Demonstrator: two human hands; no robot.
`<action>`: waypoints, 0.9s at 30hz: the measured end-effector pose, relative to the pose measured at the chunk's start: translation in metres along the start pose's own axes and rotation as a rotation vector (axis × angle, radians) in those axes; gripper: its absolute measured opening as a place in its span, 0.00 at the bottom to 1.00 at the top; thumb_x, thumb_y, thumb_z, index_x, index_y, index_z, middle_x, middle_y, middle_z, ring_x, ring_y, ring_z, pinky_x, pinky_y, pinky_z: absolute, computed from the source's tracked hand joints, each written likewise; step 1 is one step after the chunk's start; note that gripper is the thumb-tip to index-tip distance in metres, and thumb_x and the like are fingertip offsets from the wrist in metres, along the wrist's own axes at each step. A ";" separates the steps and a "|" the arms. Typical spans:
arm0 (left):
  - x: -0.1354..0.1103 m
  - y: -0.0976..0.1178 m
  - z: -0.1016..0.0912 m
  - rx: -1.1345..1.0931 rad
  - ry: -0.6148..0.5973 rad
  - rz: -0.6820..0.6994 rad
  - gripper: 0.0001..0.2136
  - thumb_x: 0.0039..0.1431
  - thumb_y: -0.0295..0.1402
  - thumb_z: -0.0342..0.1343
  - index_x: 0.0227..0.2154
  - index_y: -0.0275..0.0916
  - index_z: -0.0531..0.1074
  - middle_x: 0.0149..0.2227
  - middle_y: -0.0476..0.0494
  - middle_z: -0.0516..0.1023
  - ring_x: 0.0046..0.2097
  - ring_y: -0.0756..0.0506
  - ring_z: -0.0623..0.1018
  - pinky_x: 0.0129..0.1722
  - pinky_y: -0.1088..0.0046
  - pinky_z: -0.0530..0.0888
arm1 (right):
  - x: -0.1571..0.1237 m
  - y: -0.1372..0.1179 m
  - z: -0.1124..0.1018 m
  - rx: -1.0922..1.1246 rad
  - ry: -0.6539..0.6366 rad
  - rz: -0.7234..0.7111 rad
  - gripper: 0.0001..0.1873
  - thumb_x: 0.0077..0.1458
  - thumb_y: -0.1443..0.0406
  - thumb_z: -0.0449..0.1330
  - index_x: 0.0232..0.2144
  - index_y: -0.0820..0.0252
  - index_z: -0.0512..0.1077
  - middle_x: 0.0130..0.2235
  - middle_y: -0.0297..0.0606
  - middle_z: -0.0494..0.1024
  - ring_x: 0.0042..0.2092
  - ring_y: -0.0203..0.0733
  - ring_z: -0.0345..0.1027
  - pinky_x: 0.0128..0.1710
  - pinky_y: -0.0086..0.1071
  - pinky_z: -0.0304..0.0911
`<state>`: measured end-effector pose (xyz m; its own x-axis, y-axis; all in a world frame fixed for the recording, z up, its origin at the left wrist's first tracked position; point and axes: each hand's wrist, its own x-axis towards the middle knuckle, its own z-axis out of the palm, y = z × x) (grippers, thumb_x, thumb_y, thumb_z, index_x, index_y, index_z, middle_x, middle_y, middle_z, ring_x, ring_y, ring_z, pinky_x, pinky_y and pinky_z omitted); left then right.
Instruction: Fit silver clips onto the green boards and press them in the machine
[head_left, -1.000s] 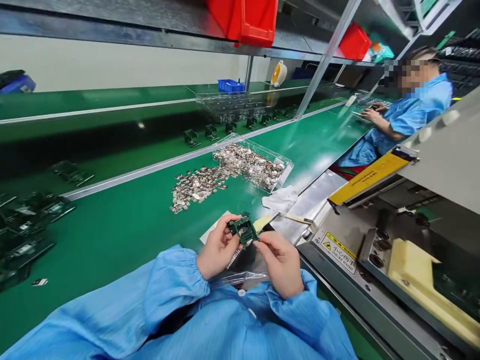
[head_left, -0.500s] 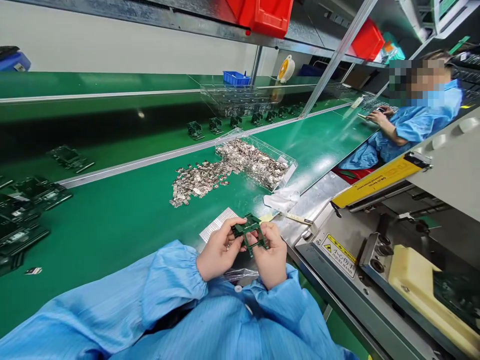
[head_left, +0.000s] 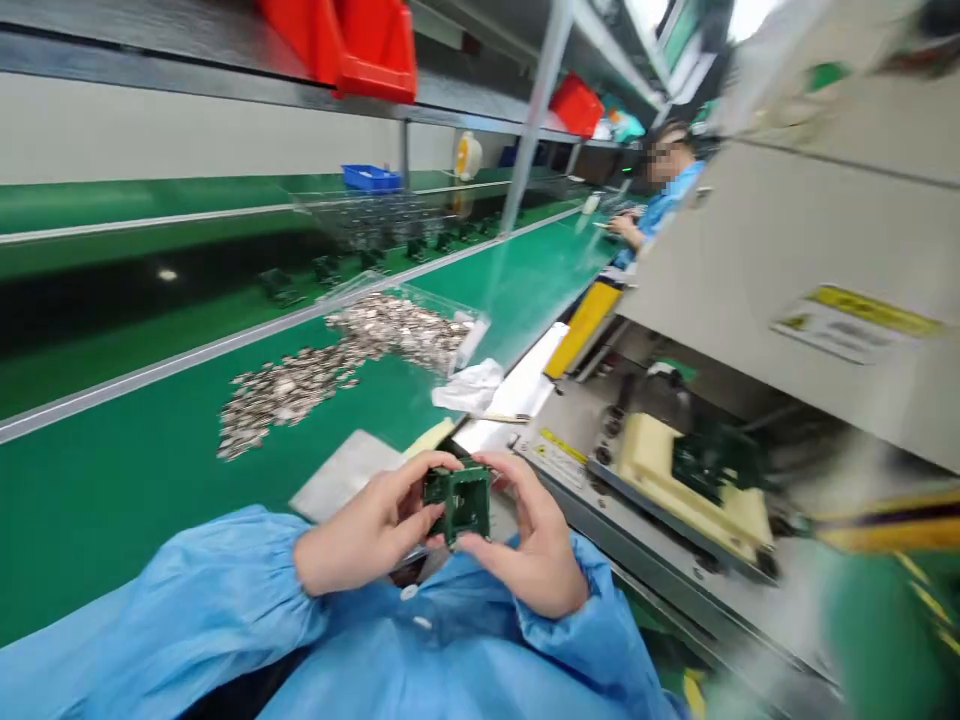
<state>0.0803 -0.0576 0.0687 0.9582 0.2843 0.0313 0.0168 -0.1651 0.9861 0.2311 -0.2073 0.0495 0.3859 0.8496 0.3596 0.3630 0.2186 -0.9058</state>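
Observation:
Both hands hold one small green circuit board point(head_left: 459, 503) just in front of my chest. My left hand point(head_left: 367, 535) pinches its left edge with thumb and fingers. My right hand point(head_left: 529, 540) curls round its right and lower side. Both arms wear light blue sleeves. A heap of small silver metal parts point(head_left: 289, 385) lies on the green table point(head_left: 112, 490) ahead of my hands, spilling from a clear plastic tray point(head_left: 420, 325). A grey flat sheet point(head_left: 341, 472) lies just beyond my left hand.
To the right stands a grey machine point(head_left: 795, 260) with a cream fixture point(head_left: 675, 475) carrying a green board and yellow warning labels. A white cloth point(head_left: 469, 388) lies by the tray. Dark boards ride the conveyor point(head_left: 150, 290) behind. Another person in blue point(head_left: 660, 190) works farther along. Red bins point(head_left: 352, 40) sit overhead.
The view has swung to the right, so the machine now fills the right side. My hands have drawn the green board closer to my body and turned it, both still gripping it.

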 end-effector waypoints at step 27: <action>0.101 0.012 -0.005 0.132 -0.186 -0.151 0.26 0.44 0.37 0.65 0.49 0.44 0.68 0.54 0.43 0.72 0.59 0.38 0.69 0.58 0.59 0.67 | -0.039 -0.018 -0.219 -0.732 0.487 0.350 0.35 0.42 0.47 0.65 0.48 0.61 0.69 0.47 0.47 0.76 0.51 0.55 0.69 0.53 0.47 0.63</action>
<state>0.1755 -0.0257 0.0841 0.9779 0.1383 -0.1569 0.1887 -0.2593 0.9472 0.3948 -0.3496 0.1009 0.8254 0.4794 0.2982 0.5378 -0.5069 -0.6736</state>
